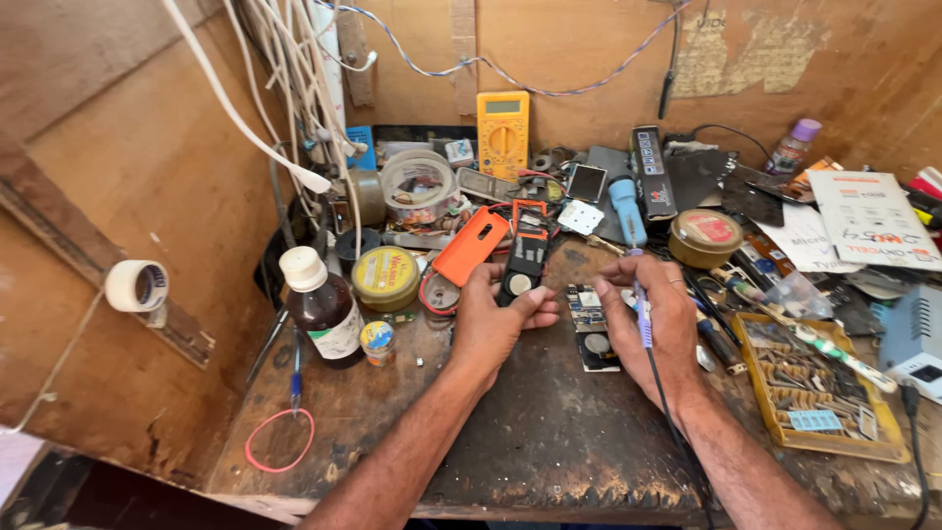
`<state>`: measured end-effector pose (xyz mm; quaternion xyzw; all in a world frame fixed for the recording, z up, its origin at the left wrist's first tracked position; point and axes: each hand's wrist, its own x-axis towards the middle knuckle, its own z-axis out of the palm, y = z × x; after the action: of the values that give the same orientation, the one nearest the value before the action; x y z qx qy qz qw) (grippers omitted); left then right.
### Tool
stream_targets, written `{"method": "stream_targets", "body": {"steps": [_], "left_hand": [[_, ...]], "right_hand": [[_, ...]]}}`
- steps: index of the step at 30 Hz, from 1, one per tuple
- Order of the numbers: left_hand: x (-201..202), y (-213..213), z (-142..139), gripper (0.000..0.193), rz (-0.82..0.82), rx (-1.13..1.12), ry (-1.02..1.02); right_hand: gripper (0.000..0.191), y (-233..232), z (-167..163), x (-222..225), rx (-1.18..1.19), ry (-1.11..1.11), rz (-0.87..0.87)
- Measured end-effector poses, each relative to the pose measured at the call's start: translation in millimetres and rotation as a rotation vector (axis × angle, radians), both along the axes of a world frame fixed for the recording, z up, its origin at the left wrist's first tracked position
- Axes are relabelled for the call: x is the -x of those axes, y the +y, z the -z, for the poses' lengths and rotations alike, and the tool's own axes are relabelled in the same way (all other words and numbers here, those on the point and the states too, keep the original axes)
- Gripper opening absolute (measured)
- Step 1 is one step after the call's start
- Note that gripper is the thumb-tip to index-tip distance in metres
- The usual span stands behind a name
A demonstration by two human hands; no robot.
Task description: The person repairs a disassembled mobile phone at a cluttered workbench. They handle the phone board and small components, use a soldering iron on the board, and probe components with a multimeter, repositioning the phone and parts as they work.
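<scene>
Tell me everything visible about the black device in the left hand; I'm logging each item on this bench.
The black device is a long, narrow slab, apparently an opened phone body with its back exposed. Orange trim shows at its far end and a round pale part sits near its close end. It lies lengthwise, pointing away from the person, low over the dark wooden bench. The left hand holds its near end, thumb across it. An orange cover lies just beside it.

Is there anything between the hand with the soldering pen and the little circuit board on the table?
Nothing visible. The right hand holds the purple soldering pen just right of the small dark circuit board, with only bare wooden table between. The left hand holds a black opened phone.
</scene>
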<state>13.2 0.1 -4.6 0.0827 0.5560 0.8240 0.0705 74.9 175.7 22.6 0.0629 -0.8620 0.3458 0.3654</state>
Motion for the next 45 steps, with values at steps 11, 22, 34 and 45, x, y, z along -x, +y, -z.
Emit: {"method": "stream_targets", "body": {"steps": [11, 22, 34, 45], "left_hand": [[-7.6, 0.8, 1.3, 0.052, 0.004, -0.039, 0.027], [-14.4, 9.3, 3.5, 0.046, -0.106, 0.110, 0.184], [-18.6, 10.2, -0.2, 0.054, -0.119, 0.232, 0.221], [-18.9, 11.7, -0.5, 0.057, -0.142, 0.224, 0.182]], "right_hand": [[0.019, -2.9, 0.5, -4.5, 0.017, -0.005, -0.062], [0.021, -2.7, 6.4, -0.5, 0.259, -0.085, -0.211], [0.020, -0.1, 11.3, 4.5, 0.317, -0.151, -0.249], [0.022, -3.1, 11.6, 3.3, 0.269, -0.100, -0.288]]}}
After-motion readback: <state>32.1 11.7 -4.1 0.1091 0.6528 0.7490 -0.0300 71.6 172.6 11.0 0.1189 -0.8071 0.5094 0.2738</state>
